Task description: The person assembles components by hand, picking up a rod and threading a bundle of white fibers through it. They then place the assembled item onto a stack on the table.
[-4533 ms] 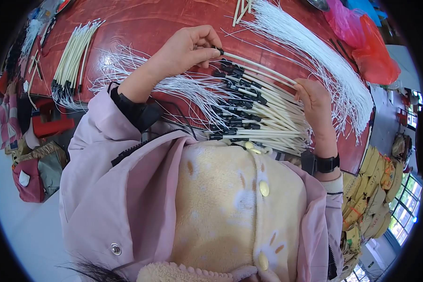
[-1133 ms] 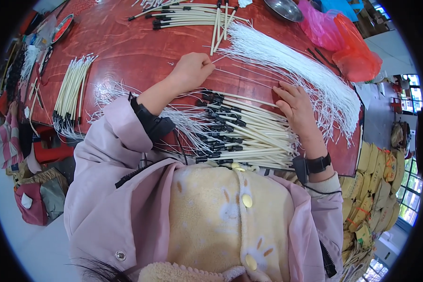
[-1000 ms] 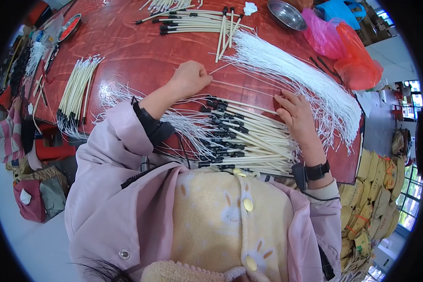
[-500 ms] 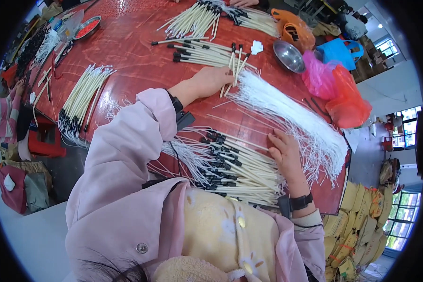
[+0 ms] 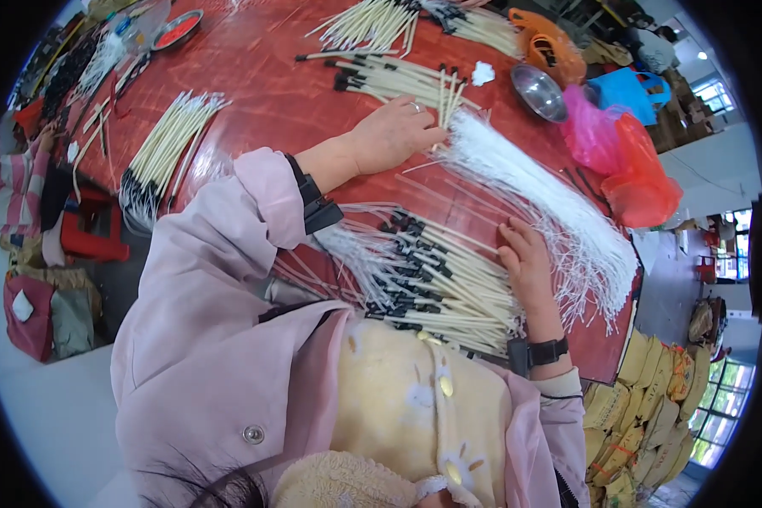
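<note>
My left hand reaches far across the table, fingers bent and closed over the lower part of a few cream sticks with black tips. These lie across the end of a pile of similar sticks. Beside that hand, a long bundle of white strings stretches down to the right. My right hand is open, with loosely curled fingers apart, near the ends of a large pile of black-capped cream sticks. White strings trail from this pile's left side. Whether the right fingertips touch a stick is unclear.
On the left of the red table lies another stick bundle. Behind it stands a bowl of red pieces. A metal bowl and plastic bags are at the right. Stacked sacks stand beyond the table edge.
The whole view has shifted slightly. My left hand has slid over the lower part of the few sticks, hiding more of them. The right hand stays in nearly the same place by the pile.
</note>
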A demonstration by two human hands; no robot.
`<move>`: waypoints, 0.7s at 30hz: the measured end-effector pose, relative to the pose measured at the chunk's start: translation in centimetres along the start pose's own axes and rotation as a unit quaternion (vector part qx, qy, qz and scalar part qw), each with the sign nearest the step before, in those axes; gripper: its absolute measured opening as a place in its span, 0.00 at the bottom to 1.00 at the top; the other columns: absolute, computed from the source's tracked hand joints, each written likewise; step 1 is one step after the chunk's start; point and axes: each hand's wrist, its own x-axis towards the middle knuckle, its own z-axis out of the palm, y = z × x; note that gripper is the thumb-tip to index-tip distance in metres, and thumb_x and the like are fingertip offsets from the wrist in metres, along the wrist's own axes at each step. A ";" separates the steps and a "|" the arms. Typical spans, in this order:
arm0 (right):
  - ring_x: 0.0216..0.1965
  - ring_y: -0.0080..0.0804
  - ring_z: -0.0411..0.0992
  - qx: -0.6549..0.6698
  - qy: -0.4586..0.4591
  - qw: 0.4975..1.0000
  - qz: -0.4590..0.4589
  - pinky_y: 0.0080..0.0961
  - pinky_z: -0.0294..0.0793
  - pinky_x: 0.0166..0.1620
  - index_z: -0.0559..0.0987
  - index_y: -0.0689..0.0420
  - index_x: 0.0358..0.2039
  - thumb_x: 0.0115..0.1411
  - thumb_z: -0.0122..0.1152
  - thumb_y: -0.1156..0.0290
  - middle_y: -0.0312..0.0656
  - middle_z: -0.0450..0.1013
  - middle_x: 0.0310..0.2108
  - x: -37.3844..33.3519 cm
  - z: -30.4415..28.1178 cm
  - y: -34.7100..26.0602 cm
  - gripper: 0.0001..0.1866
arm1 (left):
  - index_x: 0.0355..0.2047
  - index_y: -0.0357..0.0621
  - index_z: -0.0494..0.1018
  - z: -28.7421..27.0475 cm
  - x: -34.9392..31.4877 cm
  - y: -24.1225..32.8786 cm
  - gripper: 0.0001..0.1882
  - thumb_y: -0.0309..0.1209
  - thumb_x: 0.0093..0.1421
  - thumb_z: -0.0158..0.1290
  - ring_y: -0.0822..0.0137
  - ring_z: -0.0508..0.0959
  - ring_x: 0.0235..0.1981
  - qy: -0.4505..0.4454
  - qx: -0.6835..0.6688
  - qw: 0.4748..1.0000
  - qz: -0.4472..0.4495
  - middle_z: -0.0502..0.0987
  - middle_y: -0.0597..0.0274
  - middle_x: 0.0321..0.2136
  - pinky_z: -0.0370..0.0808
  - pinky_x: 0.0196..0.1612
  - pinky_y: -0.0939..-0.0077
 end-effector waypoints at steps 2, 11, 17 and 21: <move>0.54 0.47 0.71 0.022 0.030 0.999 -0.008 0.36 0.69 0.58 0.81 0.59 0.51 0.59 0.64 0.64 0.49 0.72 0.56 -0.1 0.3 0.5 0.21 | 0.41 0.46 0.73 -1.2 -1.0 1.8 0.11 0.26 0.57 0.51 0.56 0.77 0.41 -0.030 -0.014 0.999 -0.021 0.74 0.60 0.34 0.73 0.44 0.60; 0.59 0.44 0.69 0.033 -0.021 0.999 0.034 0.33 0.66 0.62 0.79 0.60 0.54 0.63 0.58 0.70 0.49 0.71 0.59 0.3 -0.2 -0.1 0.19 | 0.40 0.43 0.74 -2.7 -7.4 3.5 0.10 0.25 0.57 0.55 0.50 0.76 0.37 -0.047 -0.122 0.975 -0.179 0.74 0.55 0.33 0.74 0.41 0.59; 0.59 0.43 0.70 0.032 -0.006 0.999 0.020 0.31 0.66 0.61 0.80 0.60 0.53 0.64 0.58 0.68 0.48 0.71 0.58 0.7 0.3 0.3 0.18 | 0.40 0.40 0.78 -3.8 -9.7 3.0 0.09 0.26 0.60 0.56 0.48 0.78 0.38 -0.016 -0.158 0.963 -0.219 0.76 0.53 0.34 0.75 0.41 0.61; 0.58 0.43 0.70 0.035 -0.007 0.999 0.023 0.31 0.67 0.61 0.80 0.60 0.53 0.64 0.59 0.68 0.48 0.72 0.57 0.8 0.2 0.1 0.18 | 0.39 0.39 0.79 -4.2 -10.3 2.9 0.07 0.27 0.61 0.56 0.49 0.78 0.37 -0.041 -0.153 0.948 -0.275 0.77 0.53 0.34 0.76 0.40 0.63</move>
